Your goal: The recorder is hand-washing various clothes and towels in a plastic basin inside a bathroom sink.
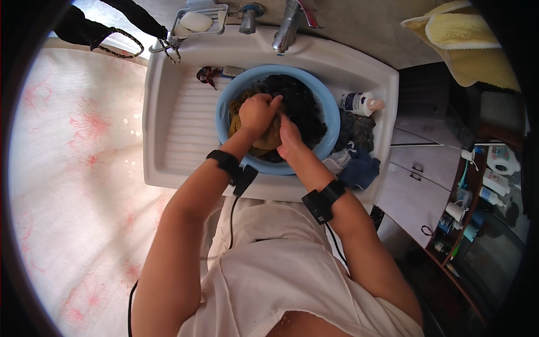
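A round light-blue basin stands in the white sink. Inside it lie a mustard-brown cloth and a black, wet-looking cloth, with some suds at the right side. Over the basin, my left hand is closed in a fist on the brown cloth. My right hand is closed against the same cloth, just right of the left hand and nearer to me. The two hands almost meet, and part of the cloth is hidden beneath them.
The ribbed sink holds a brush beside a dark ribbon. At right are a white bottle and bunched dark-blue clothes. Behind stand the faucet and a soap dish. A floral curtain hangs at left.
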Demonstrator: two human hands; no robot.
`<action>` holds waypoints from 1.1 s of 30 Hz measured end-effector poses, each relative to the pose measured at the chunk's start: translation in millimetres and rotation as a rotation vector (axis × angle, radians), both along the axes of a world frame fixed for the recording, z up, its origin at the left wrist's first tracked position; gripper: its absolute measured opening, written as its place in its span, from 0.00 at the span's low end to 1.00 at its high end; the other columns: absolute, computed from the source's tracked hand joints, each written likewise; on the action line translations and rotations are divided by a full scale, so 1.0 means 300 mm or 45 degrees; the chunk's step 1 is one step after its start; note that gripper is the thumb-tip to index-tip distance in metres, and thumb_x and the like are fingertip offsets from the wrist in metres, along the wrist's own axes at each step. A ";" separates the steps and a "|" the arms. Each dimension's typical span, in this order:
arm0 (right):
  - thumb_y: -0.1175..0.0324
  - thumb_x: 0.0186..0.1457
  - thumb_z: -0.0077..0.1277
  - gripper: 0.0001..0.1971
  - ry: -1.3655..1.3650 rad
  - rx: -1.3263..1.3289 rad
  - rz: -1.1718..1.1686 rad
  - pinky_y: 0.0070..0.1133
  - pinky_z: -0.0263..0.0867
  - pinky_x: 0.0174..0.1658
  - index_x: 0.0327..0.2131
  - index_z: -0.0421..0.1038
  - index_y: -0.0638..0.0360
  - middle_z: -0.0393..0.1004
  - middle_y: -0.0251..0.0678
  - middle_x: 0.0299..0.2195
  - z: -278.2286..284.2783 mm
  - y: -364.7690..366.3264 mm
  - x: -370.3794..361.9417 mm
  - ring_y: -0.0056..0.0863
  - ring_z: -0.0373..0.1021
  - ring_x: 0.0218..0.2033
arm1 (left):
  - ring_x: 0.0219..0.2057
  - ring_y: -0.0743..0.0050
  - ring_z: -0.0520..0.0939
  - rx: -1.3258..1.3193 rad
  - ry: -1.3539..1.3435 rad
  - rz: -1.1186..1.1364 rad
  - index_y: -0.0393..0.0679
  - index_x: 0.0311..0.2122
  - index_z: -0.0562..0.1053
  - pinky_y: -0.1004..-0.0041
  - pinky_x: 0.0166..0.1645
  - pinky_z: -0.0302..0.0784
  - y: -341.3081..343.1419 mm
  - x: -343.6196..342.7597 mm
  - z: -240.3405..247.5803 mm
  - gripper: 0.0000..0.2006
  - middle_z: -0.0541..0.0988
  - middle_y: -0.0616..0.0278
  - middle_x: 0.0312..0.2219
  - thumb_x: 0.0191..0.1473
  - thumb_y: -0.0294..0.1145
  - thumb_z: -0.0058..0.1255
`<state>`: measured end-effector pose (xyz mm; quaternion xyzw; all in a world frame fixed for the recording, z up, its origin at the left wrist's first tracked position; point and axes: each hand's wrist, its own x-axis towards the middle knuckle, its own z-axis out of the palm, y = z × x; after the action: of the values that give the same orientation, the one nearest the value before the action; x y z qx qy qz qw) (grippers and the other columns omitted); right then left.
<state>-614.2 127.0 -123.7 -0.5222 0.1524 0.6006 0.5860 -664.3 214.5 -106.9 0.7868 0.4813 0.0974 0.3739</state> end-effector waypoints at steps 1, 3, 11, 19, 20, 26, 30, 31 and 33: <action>0.48 0.61 0.36 0.25 0.031 0.101 -0.032 0.26 0.63 0.50 0.50 0.64 0.59 0.68 0.37 0.47 -0.031 -0.011 0.013 0.28 0.67 0.47 | 0.27 0.48 0.79 0.024 0.048 -0.032 0.46 0.24 0.79 0.59 0.35 0.73 -0.006 0.005 0.010 0.21 0.77 0.51 0.20 0.49 0.55 0.48; 0.48 0.60 0.37 0.24 0.351 0.525 -0.012 0.26 0.64 0.49 0.48 0.65 0.58 0.69 0.36 0.46 -0.172 -0.080 0.101 0.28 0.67 0.47 | 0.26 0.47 0.79 -0.001 -0.113 -0.162 0.44 0.23 0.79 0.58 0.34 0.73 -0.114 0.026 0.057 0.22 0.77 0.50 0.19 0.50 0.54 0.49; 0.56 0.56 0.47 0.11 0.120 0.277 -0.038 0.24 0.65 0.38 0.32 0.72 0.52 0.72 0.29 0.27 -0.007 -0.001 0.103 0.25 0.70 0.32 | 0.28 0.47 0.79 0.062 0.182 -0.123 0.44 0.24 0.77 0.58 0.35 0.74 0.096 -0.041 -0.055 0.24 0.78 0.49 0.21 0.51 0.56 0.45; 0.64 0.52 0.51 0.10 -1.497 -0.197 0.437 0.28 0.65 0.34 0.36 0.73 0.58 0.72 0.41 0.27 -0.223 -0.034 0.341 0.38 0.70 0.30 | 0.32 0.52 0.80 0.318 0.519 -0.605 0.44 0.38 0.71 0.59 0.36 0.74 0.061 -0.132 -0.096 0.29 0.78 0.55 0.29 0.48 0.63 0.45; 0.64 0.52 0.51 0.10 -1.492 -0.200 0.439 0.28 0.65 0.34 0.36 0.73 0.58 0.72 0.41 0.27 -0.239 -0.033 0.333 0.38 0.70 0.30 | 0.32 0.53 0.80 0.293 0.622 -0.701 0.43 0.37 0.71 0.60 0.37 0.74 0.031 -0.135 -0.092 0.29 0.78 0.56 0.29 0.48 0.64 0.44; 0.61 0.53 0.52 0.23 -1.819 -0.142 1.028 0.35 0.68 0.39 0.53 0.60 0.42 0.64 0.43 0.39 -0.287 0.028 0.235 0.44 0.70 0.37 | 0.29 0.59 0.81 0.234 0.752 -0.819 0.41 0.35 0.72 0.61 0.34 0.74 -0.035 -0.103 -0.230 0.29 0.78 0.54 0.27 0.50 0.63 0.42; 0.62 0.55 0.49 0.24 -1.789 -0.398 1.165 0.38 0.68 0.41 0.55 0.56 0.41 0.62 0.45 0.44 -0.328 0.085 0.236 0.47 0.70 0.39 | 0.27 0.61 0.82 0.229 0.741 -0.795 0.43 0.33 0.73 0.62 0.33 0.73 -0.013 -0.069 -0.289 0.24 0.79 0.57 0.23 0.54 0.57 0.40; 0.63 0.55 0.48 0.24 -1.793 -0.467 1.204 0.38 0.68 0.41 0.55 0.55 0.42 0.63 0.45 0.45 -0.347 0.093 0.242 0.48 0.70 0.40 | 0.27 0.61 0.82 0.226 0.742 -0.794 0.43 0.33 0.73 0.62 0.33 0.73 -0.003 -0.054 -0.293 0.24 0.79 0.57 0.23 0.54 0.57 0.40; 0.64 0.56 0.47 0.22 -1.835 -0.475 1.230 0.38 0.68 0.40 0.55 0.57 0.43 0.64 0.45 0.44 -0.379 0.107 0.258 0.48 0.70 0.40 | 0.30 0.66 0.81 0.065 0.897 -0.850 0.44 0.36 0.74 0.62 0.37 0.72 0.021 -0.026 -0.298 0.21 0.80 0.59 0.27 0.55 0.52 0.40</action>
<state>-536.8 159.2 -237.5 -0.8677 -0.3953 0.2729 0.1275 -672.0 220.7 -196.3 0.8922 0.2974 -0.2886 0.1796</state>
